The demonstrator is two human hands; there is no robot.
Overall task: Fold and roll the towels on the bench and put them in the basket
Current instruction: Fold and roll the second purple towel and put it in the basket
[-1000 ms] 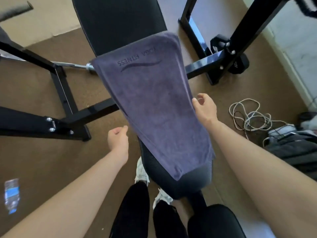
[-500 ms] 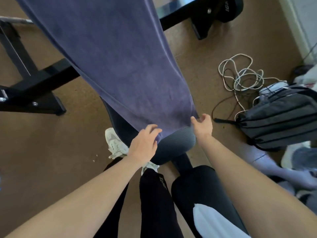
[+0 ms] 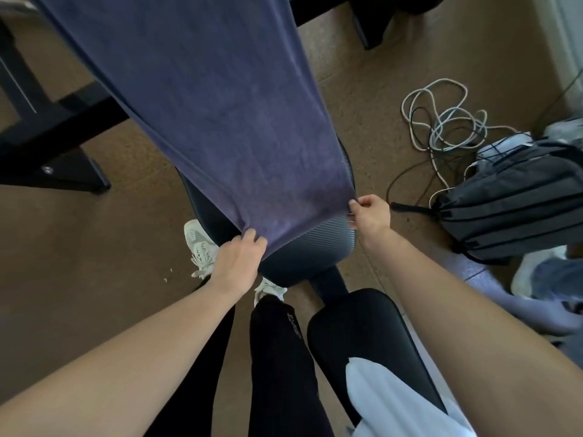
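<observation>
Brown speckled floor (image 3: 79,247) w/ black metal rack frame (image 3: 63,127) on it; coiled white cable (image 3: 448,127) nr grey striped fabric bag (image 3: 511,209); pale daylit wall (image 3: 568,33).

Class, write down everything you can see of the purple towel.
The towel is dusky purple, soft terry-like cloth with a narrow hemmed edge. It lies stretched lengthwise along the bench, running out of view at the top. The left hand grips its near left corner and the right hand pinches the near right corner, over the bench's ribbed grey end.
</observation>
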